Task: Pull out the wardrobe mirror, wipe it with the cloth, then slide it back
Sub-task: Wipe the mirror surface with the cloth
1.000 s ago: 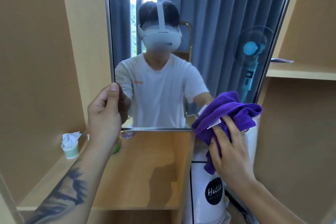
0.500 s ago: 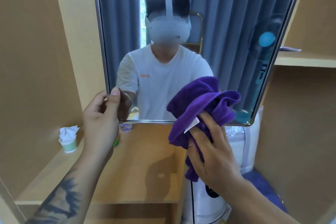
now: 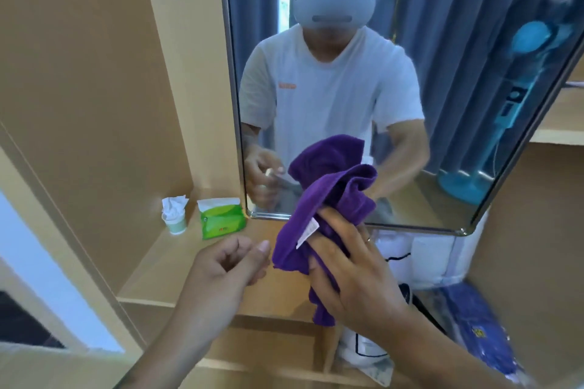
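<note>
The wardrobe mirror point(image 3: 452, 50) stands pulled out in front of me, metal-framed, its lower edge just above the wooden shelf point(image 3: 177, 265). A bunched purple cloth point(image 3: 331, 186) with a white tag rests against the mirror's lower middle, gripped from below by my right hand point(image 3: 350, 265). My left hand point(image 3: 230, 265) hovers below the mirror's bottom left corner, fingers loosely curled, holding nothing and touching neither mirror nor cloth.
A small cup with tissue point(image 3: 174, 215) and a green wipes pack point(image 3: 221, 218) sit on the shelf left of the mirror. White and blue bags point(image 3: 420, 259) lie below right. Wardrobe panels point(image 3: 94, 73) rise on both sides.
My left hand has let go of the mirror's left edge and dropped below it. The cloth in my right hand has shifted left and up onto the glass. The view has moved closer.
</note>
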The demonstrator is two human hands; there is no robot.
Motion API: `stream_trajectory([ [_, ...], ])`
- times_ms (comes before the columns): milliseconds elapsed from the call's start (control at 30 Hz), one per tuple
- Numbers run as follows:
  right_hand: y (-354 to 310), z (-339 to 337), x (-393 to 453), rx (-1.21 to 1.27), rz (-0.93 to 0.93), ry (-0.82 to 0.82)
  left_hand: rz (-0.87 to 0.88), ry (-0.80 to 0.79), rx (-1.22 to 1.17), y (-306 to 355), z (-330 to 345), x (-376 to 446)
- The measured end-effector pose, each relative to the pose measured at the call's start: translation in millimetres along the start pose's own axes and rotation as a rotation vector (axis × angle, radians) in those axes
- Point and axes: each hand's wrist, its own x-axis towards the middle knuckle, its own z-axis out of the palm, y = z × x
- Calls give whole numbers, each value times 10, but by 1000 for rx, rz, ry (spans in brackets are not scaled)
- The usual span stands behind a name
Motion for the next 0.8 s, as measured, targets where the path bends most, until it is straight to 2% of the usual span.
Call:
stream_trajectory([
  [100,-212,-199,356,69,18,-26,44,-56,-126,527,-34,-87],
  [200,-499,-439,704,144,54,-56,15,-83,-223,1035,-101,-136],
  [533,-1539,-1586,1831,449,406,-106,-317,-40,-467,2673,-517,-545],
  [600,-1770,-1836,2065,568,603,-68,-351,-30,-470,2983,-551,-659],
  [700,-2070,-2163,2440,825,950,65,-308,-30,-381,3341,-547,-838],
  [800,-2187,-2379,2701,780,1141,153,-266,-31,-309,3567,-497,-973],
])
